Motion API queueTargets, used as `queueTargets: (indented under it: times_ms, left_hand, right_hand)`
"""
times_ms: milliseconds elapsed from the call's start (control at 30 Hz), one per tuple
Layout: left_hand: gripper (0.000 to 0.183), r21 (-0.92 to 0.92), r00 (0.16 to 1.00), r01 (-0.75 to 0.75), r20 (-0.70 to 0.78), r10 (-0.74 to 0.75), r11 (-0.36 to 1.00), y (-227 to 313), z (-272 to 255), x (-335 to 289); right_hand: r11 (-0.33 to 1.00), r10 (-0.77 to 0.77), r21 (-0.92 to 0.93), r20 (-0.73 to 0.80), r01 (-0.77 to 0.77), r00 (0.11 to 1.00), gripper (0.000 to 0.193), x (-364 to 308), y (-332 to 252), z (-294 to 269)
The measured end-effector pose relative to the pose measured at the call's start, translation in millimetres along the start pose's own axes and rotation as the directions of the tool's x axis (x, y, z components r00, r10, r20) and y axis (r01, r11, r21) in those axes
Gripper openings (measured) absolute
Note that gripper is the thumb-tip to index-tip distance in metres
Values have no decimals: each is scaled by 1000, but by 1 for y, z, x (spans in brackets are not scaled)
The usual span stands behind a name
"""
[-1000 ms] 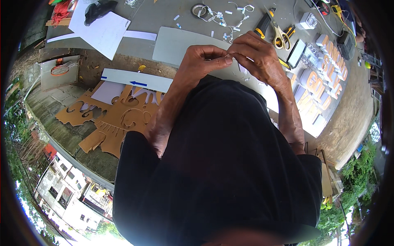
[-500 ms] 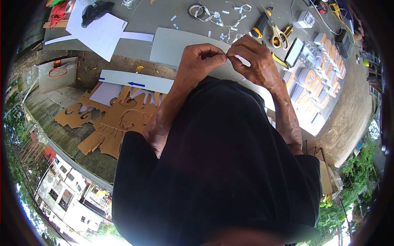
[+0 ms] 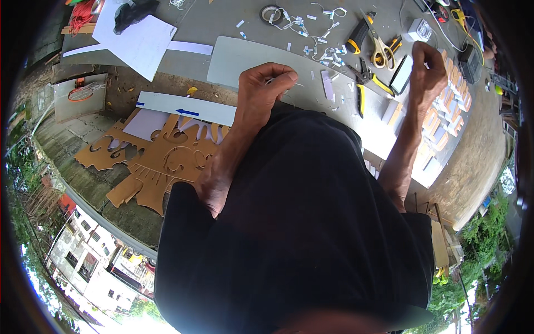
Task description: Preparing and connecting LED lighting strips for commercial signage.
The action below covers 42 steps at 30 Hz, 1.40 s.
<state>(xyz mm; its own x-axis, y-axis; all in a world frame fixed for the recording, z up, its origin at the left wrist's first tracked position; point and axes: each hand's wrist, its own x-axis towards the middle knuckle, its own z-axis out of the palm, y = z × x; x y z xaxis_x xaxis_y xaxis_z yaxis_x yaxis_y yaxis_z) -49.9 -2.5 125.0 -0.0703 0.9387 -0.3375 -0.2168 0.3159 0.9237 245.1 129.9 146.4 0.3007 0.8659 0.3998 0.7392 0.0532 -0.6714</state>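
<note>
My left hand [image 3: 261,92] is raised over the near edge of the grey table, thumb and fingertips pinched together. A thin pale strand shows by the fingertips, but what they hold is too small to make out. Well apart from it, my right hand [image 3: 428,72] is lifted beside a phone [image 3: 401,75], fingers curled in; anything inside them is hidden. Between the hands lie wire strippers [image 3: 364,83] with yellow-and-black handles and a pale strip [image 3: 327,85]. Beyond are scissors [image 3: 382,54], a yellow-and-black cutter [image 3: 357,39] and a tangle of small white wired modules [image 3: 320,40].
A tape roll [image 3: 271,14] lies farther back. At right, raised letter shapes [image 3: 453,97] stand on a white board [image 3: 428,173]. A white box [image 3: 419,30] and cables are at far right. Cut brown cardboard [image 3: 167,158] lies low on the left, below a white strip with a blue arrow [image 3: 214,111].
My hands were together at the fingertips; now they are apart. The right has swung out to the right past the phone, uncovering the wire strippers. The left stays pinched, slightly farther left.
</note>
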Motion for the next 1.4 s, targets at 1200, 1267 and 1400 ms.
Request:
queueTargets:
  times_ms: [1200,1267,1400]
  left_hand:
    - [20,-313,992,21,-110,-58,949,-60,-77,17]
    - [20,-318,994,47,-79,-75,947,-60,-80,25]
    - [20,-329,996,68,-38,-85,942,-60,-88,32]
  right_hand:
    - [997,55,28,375,-70,925,20,-21,59,50]
    - [988,152,-41,383,-147,911,21,-25,63,40]
    - [950,301,-60,427,-306,853,23,-37,65,29]
